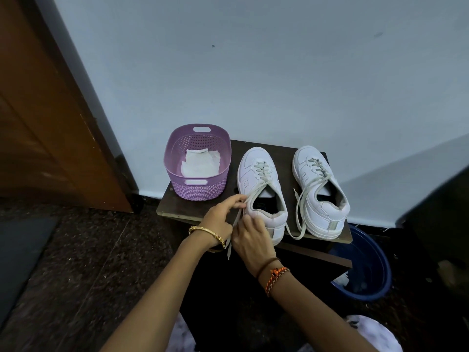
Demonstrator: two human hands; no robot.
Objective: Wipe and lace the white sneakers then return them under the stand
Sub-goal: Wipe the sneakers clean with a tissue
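Note:
Two white sneakers stand side by side on a dark wooden stand [177, 207], toes toward the wall. The left sneaker [256, 171] has its laces pulled back over the heel side. My left hand [220, 219] pinches one lace end near the shoe's collar. My right hand [251, 237] grips the other lace [229, 246], which hangs down past the stand's edge. The right sneaker [319, 194] sits untouched, its loose laces [300, 212] draped over its side onto the stand.
A purple plastic basket [198, 189] holding a white wipe [200, 163] stands on the stand's left end. A blue bucket [368, 270] sits on the floor at the right. A wooden door [45, 123] is on the left, a pale wall behind.

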